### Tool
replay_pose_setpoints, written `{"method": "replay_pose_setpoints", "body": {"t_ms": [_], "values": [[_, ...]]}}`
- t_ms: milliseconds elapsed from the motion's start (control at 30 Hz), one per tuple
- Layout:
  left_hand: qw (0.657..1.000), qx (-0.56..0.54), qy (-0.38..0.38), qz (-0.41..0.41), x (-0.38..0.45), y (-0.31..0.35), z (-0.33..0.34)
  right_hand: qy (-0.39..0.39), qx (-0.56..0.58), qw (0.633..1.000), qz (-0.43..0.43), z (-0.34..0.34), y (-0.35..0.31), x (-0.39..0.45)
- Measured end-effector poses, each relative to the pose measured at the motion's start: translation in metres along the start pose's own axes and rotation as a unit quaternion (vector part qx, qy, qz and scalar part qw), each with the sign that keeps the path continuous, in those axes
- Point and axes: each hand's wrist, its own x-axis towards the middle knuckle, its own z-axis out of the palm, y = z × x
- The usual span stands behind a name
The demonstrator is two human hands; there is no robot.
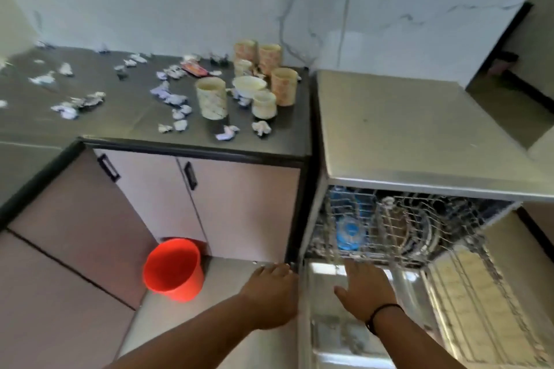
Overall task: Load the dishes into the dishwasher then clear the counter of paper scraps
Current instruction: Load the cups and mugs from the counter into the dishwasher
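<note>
Paper scraps (168,96) are scattered over the dark counter (90,126), with the cups and bowl (249,85) grouped at its right end. Below, the left hand (271,293) and right hand (367,289) are held with fingers extended, grasping nothing, over the lowered door (344,338) of the open dishwasher (419,135).

A brushed metal top is seen on the dishwasher (419,129) (right of frame), wire racks (404,225) below; crumpled paper scraps (171,96) on matt dark counter (90,117); glossy plastic bucket (174,269).
</note>
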Motion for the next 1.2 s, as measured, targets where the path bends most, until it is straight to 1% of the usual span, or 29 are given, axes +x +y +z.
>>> {"method": "replay_pose_setpoints", "body": {"t_ms": [67,167,233,333,400,500,600,667,767,900,967,1067,1133,1167,1200], "values": [[0.999,-0.001,0.028,-0.022,-0.019,-0.053,-0.025,0.045,0.028,0.998,-0.031,-0.027,-0.068,0.017],[0.997,-0.004,0.059,-0.055,-0.025,-0.110,-0.056,0.096,0.057,0.991,-0.077,-0.071,-0.136,0.034],[0.994,-0.004,0.086,-0.064,-0.023,-0.139,-0.079,0.130,0.049,0.986,-0.091,-0.102,-0.167,0.046],[0.988,-0.022,0.131,-0.073,-0.017,-0.165,-0.116,0.170,0.053,0.979,-0.099,-0.141,-0.192,0.073],[0.983,-0.033,0.161,-0.082,-0.012,-0.183,-0.139,0.183,0.086,0.974,-0.100,-0.162,-0.204,0.095],[0.979,-0.031,0.179,-0.087,-0.005,-0.207,-0.170,0.209,0.137,0.963,-0.099,-0.188,-0.217,0.130],[0.971,-0.031,0.209,-0.110,0.012,-0.235,-0.196,0.236,0.174,0.948,-0.120,-0.216,-0.229,0.172],[0.964,-0.041,0.222,-0.140,0.025,-0.252,-0.208,0.231,0.193,0.943,-0.144,-0.233,-0.240,0.198],[0.956,-0.060,0.222,-0.182,0.049,-0.273,-0.228,0.197,0.198,0.942,-0.184,-0.260,-0.256,0.235],[0.959,-0.021,0.206,-0.196,0.076,-0.297,-0.244,0.163,0.227,0.938,-0.206,-0.284,-0.278,0.275],[0.962,-0.007,0.192,-0.193,0.086,-0.310,-0.243,0.132,0.275,0.931,-0.198,-0.287,-0.290,0.293],[0.969,0.025,0.171,-0.175,0.097,-0.333,-0.237,0.098,0.362,0.912,-0.165,-0.283,-0.307,0.316],[0.969,0.028,0.188,-0.154,0.105,-0.348,-0.235,0.102,0.413,0.894,-0.143,-0.278,-0.319,0.331],[0.966,0.035,0.213,-0.143,0.106,-0.353,-0.235,0.109,0.433,0.885,-0.134,-0.276,-0.324,0.336],[0.966,0.046,0.213,-0.137,0.107,-0.359,-0.237,0.116,0.452,0.876,-0.120,-0.273,-0.329,0.341]]}}
